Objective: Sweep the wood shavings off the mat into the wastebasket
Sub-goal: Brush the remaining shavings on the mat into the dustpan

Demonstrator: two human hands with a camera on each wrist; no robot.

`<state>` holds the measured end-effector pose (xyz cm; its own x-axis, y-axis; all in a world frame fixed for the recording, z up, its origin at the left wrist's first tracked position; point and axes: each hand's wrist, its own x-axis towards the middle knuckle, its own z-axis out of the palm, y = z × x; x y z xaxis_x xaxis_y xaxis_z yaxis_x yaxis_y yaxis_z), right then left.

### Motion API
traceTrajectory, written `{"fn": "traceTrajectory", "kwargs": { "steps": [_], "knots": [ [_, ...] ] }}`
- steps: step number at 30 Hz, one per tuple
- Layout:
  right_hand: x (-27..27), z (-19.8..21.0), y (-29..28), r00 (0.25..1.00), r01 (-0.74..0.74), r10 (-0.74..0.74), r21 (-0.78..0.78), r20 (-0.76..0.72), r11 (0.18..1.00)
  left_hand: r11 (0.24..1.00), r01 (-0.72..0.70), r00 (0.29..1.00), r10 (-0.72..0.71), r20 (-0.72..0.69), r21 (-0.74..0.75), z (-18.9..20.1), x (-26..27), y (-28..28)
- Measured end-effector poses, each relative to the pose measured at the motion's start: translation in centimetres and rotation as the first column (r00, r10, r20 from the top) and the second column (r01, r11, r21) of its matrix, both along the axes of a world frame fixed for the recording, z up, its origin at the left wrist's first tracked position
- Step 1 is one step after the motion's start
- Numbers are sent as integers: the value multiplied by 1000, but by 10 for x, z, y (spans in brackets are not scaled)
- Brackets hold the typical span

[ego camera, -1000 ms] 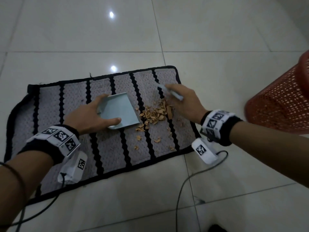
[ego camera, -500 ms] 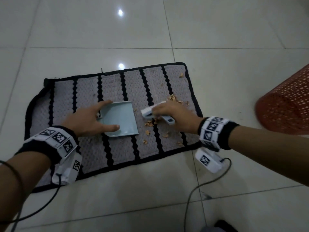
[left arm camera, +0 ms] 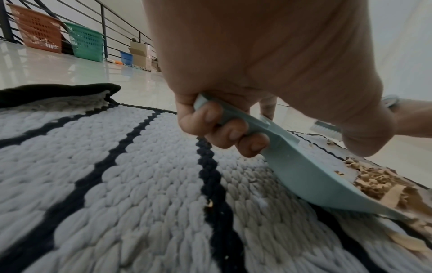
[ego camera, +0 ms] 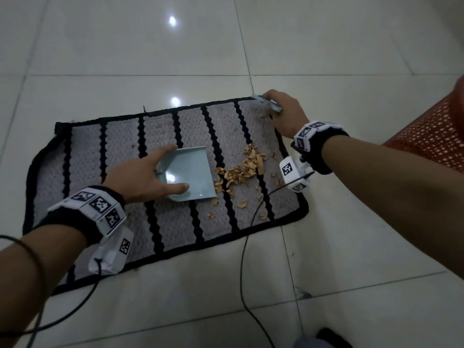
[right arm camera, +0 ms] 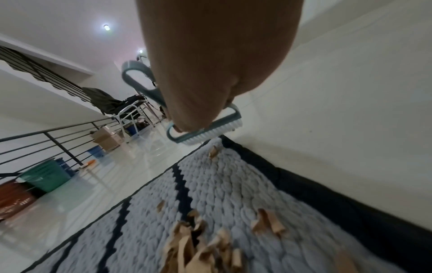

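Observation:
A grey knitted mat (ego camera: pixel 120 156) with black stripes lies on the tiled floor. Tan wood shavings (ego camera: pixel 241 172) are piled on its right part, just right of a pale blue dustpan (ego camera: pixel 190 172). My left hand (ego camera: pixel 140 177) grips the dustpan's handle (left arm camera: pixel 224 118), its lip resting on the mat beside the shavings (left arm camera: pixel 378 182). My right hand (ego camera: pixel 283 111) holds a small blue brush (ego camera: pixel 267 104) at the mat's far right corner, its white bristles (right arm camera: pixel 210 133) close above the mat (right arm camera: pixel 233 184). One stray shaving (right arm camera: pixel 213 151) lies right below the brush. A red mesh wastebasket (ego camera: pixel 431 136) stands to the right.
Black cables (ego camera: pixel 246 247) trail from both wrists across the mat's front edge and the floor. Farther off are a black railing (left arm camera: pixel 105 27), an orange basket (left arm camera: pixel 39 29), a green basket (left arm camera: pixel 86 42) and cardboard boxes (left arm camera: pixel 140 53).
My right hand has carried the brush from beside the dustpan up to the mat's far right corner. The shavings pile is uncovered again. The left hand and dustpan have stayed put.

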<state>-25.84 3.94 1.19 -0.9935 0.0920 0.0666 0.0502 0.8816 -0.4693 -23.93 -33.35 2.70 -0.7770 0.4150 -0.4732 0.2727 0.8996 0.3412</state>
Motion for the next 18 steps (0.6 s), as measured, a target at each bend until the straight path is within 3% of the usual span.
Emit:
{"fn": "traceTrajectory", "kwargs": {
  "steps": [5, 9, 13, 18],
  "knots": [
    [11, -14, -13, 990, -56, 49, 42, 134, 998, 1000, -14, 1000, 14, -8, 27, -3, 2, 0],
    [59, -15, -39, 981, -190, 191, -35, 40, 981, 998, -32, 999, 32, 5, 45, -6, 4, -2],
    [97, -14, -55, 940, -342, 342, 12, -10, 940, 997, -50, 998, 48, 42, 58, -7, 7, 0],
    [71, 2, -59, 934, -317, 314, 12, -172, 948, 997, -41, 998, 37, 53, 67, -6, 10, 7]
  ]
}}
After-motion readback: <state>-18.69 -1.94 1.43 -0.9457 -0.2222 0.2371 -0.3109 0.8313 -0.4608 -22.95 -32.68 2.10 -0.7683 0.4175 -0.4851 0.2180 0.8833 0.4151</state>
